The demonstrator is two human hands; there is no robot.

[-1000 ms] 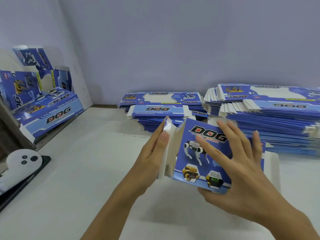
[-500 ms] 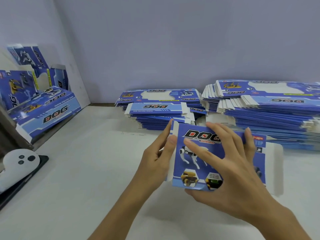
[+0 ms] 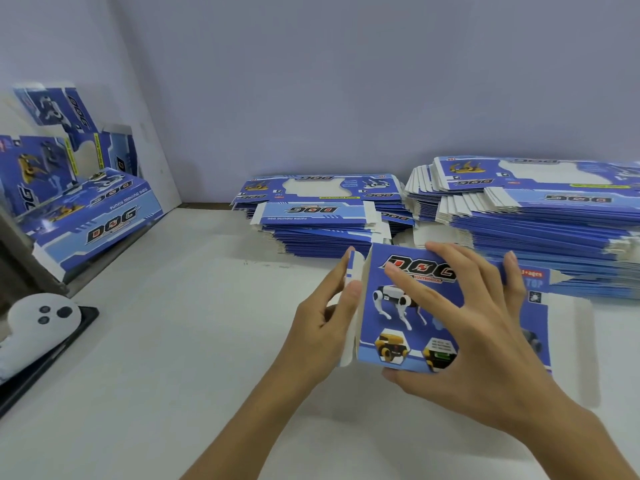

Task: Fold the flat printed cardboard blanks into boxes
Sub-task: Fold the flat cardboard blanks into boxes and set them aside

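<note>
A blue printed cardboard blank (image 3: 391, 327) with a white robot dog and the word DOG lies partly folded on the white table (image 3: 173, 341). My right hand (image 3: 478, 341) spreads over its end panel, fingers on top and thumb under the near edge. My left hand (image 3: 325, 327) holds the narrow side flap (image 3: 350, 306) upright between thumb and fingers at the blank's left edge. Behind stand two stacks of flat blanks, a lower one (image 3: 322, 216) at centre and a taller one (image 3: 540, 220) at right.
Folded boxes (image 3: 93, 220) of the same print lean in a pile against the left wall. A white controller (image 3: 38, 317) rests on a black stand at the left edge. A purple wall closes off the back of the table.
The end panel has been pressed flatter toward the table, and the side flap now stands closer to it. Both hands shifted slightly right and away from me.
</note>
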